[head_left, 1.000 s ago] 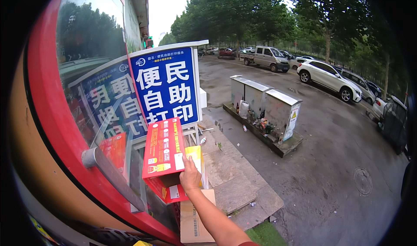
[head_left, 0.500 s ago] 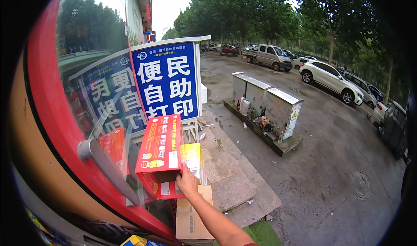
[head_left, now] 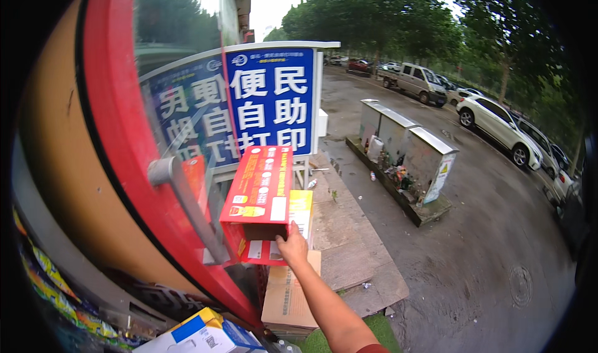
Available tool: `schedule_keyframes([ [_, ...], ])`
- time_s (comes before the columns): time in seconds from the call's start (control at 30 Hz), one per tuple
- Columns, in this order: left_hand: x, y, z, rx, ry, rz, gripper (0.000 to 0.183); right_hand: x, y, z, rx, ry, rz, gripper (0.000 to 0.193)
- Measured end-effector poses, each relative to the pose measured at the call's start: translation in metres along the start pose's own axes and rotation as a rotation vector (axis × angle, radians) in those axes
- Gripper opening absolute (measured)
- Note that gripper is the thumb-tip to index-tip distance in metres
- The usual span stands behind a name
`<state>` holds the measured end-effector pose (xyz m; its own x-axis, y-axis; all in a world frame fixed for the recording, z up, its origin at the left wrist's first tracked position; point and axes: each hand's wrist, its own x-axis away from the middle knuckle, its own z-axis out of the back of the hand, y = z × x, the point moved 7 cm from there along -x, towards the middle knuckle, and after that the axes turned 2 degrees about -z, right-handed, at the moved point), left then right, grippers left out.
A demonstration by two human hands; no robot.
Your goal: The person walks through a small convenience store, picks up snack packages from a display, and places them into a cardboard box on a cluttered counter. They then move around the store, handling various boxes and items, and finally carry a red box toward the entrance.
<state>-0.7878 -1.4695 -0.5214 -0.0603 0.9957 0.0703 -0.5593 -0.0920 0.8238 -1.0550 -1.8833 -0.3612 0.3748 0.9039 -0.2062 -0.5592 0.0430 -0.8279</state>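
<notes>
My right hand [head_left: 292,246] reaches forward from the lower edge and is closed on the lower right edge of a red cardboard box [head_left: 260,188]. Dark space shows inside the box at its open near end, and a flap hangs below that opening. Just right of the red box is a yellow carton [head_left: 302,208], partly hidden by it and by my hand. Beneath them stands a brown cardboard box [head_left: 289,298]. My left hand is outside the picture.
On the left, a red-framed glass door [head_left: 118,128] with a grey handle [head_left: 190,206] stands close to the red box. A blue sign board [head_left: 271,104] rises behind it. At the bottom lies a blue, white and yellow box [head_left: 215,334]. Metal cabinets [head_left: 405,144] with bottles stand on the right.
The whole view has turned left, so the door, boxes and sign sit farther right in the picture. My right hand keeps its hold on the red box's edge.
</notes>
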Motion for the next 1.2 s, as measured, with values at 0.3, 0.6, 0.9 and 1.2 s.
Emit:
schedule_keyframes([
  [0.3,0.048,-0.064,-0.005,0.046,-0.085,0.125,0.020,0.036,0.024,-0.019,-0.141,-0.072,0.086,0.070],
  [0.6,0.107,-0.089,0.032,0.028,0.018,0.170,0.022,0.203,0.221,0.043,0.146,-0.084,-0.099,0.044],
  [0.9,0.286,-0.177,0.152,0.092,0.356,0.409,0.021,0.525,0.366,-0.026,0.021,-0.933,-0.635,0.049],
  [1.2,0.551,-0.242,0.257,0.004,1.059,0.785,0.017,0.738,0.171,-0.285,0.352,-1.706,0.066,0.026],
])
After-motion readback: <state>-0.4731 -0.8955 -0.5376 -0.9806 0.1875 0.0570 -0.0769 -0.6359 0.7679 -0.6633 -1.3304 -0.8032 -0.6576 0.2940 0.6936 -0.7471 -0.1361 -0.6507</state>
